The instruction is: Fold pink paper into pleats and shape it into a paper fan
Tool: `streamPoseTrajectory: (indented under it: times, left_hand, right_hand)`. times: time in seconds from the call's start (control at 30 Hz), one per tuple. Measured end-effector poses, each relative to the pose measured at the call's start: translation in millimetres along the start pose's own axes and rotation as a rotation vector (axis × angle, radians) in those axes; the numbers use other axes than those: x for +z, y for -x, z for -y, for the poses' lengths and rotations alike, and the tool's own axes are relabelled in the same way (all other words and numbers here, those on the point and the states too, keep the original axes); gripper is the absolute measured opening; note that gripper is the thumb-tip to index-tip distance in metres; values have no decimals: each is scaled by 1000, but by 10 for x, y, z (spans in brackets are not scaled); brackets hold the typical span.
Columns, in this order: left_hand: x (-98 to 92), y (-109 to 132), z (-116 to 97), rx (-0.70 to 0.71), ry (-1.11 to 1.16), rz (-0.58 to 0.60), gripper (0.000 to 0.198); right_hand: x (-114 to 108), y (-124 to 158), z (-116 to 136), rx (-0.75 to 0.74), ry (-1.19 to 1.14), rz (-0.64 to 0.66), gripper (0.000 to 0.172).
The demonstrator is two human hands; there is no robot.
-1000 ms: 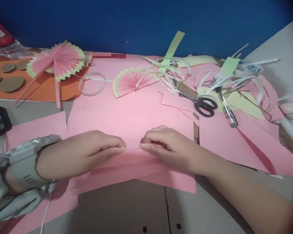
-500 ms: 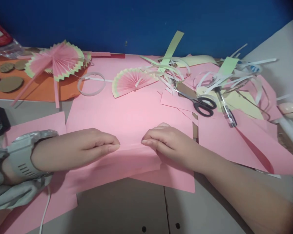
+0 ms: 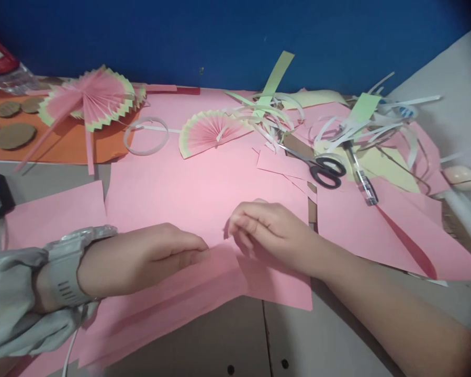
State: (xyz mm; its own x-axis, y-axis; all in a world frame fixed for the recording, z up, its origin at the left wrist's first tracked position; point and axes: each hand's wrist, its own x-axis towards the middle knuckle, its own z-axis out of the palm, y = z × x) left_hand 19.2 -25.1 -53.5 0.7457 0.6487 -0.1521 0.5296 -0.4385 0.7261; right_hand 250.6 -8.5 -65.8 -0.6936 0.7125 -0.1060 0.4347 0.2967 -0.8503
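A large pink paper sheet [image 3: 188,193] lies in front of me with accordion folds along its near edge [image 3: 172,298]. My left hand [image 3: 141,259], with a grey watch on the wrist, pinches the folded pink edge between thumb and fingers. My right hand [image 3: 269,230] hovers just right of it with fingers curled, fingertips at the fold's upper edge; whether it grips the paper is hard to tell.
Black-handled scissors [image 3: 324,170] and a pen [image 3: 361,175] lie at the right among curled white paper strips [image 3: 357,125]. Two pleated pink-and-green paper fans [image 3: 90,97] [image 3: 210,131], a tape ring [image 3: 147,136], orange paper with cardboard discs [image 3: 11,133], and more pink sheets [image 3: 392,230] surround the work.
The folded near edge has swung down to the left with my left hand, which moved slightly right and toward me. My right hand lifted its fingers a little off the fold.
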Motion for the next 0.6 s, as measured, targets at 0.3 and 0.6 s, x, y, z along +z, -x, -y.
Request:
streamPoseTrajectory:
  times: [0.3,0.6]
  left_hand:
    - [27,2,49,-53,103,62,30]
    - [58,8,-3,-86,72,51,30]
  right_hand:
    - [77,-16,55,-94,136,43,18]
    - [59,-19,16,-101,135,49,23]
